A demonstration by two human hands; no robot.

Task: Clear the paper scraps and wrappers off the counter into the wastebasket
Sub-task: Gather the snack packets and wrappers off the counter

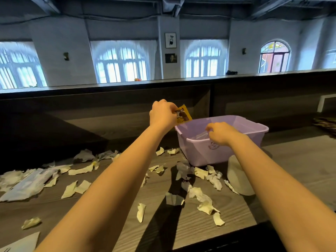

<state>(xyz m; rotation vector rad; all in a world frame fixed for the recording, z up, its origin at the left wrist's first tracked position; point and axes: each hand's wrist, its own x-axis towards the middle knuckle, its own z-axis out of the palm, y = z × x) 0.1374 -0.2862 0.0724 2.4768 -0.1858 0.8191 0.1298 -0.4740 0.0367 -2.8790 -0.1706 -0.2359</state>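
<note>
A lilac plastic wastebasket (200, 153) stands on the grey wood counter (291, 160) right of centre. My left hand (162, 113) is raised just left of the bin's far left corner, shut on a yellow wrapper (183, 115) with a dark picture on it. My right hand (221, 133) hangs over the bin's front rim, fingers pinched on a clear plastic wrapper (201, 135) that dips into the bin. Several torn pale paper scraps (203, 199) lie scattered across the counter in front and to the left of the bin.
A large white printed wrapper (27, 184) lies at the counter's left edge. A pale round disc (238, 179) rests by the bin's front right corner. A white sheet corner (20, 242) shows at bottom left. A raised dark ledge (109, 91) runs behind the counter.
</note>
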